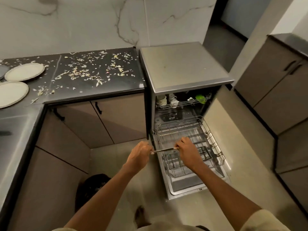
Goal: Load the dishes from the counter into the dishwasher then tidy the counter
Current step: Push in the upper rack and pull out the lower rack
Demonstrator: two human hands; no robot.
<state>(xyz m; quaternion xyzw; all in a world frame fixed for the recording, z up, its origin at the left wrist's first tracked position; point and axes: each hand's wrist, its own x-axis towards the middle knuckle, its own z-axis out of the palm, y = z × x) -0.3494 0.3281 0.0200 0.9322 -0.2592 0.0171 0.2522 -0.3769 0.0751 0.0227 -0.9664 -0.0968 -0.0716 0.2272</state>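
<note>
Steel-grey dishwasher (183, 67) stands open with its lower rack (215, 147) pulled out and bare of dishes, while the upper rack (183, 104) holds white cups (162, 100) and a green item (200, 98). Both hands hold one thin metal utensil (164, 150) over the lower rack: left hand (140, 154) fingers curl around one end, right hand (188, 150) fingers pinch the other. Two pale plates (25, 71) sit on the dark bench (116, 84) among scattered food scraps (80, 72).

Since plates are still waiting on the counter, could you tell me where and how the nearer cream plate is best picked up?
Grip the nearer cream plate at its rim on the side towards the counter's front edge, coming in from the front, thumb on top and fingers slid under. It lies flat, so only the thin raised rim offers purchase. The second plate lies close behind it, so avoid the far side.
</note>
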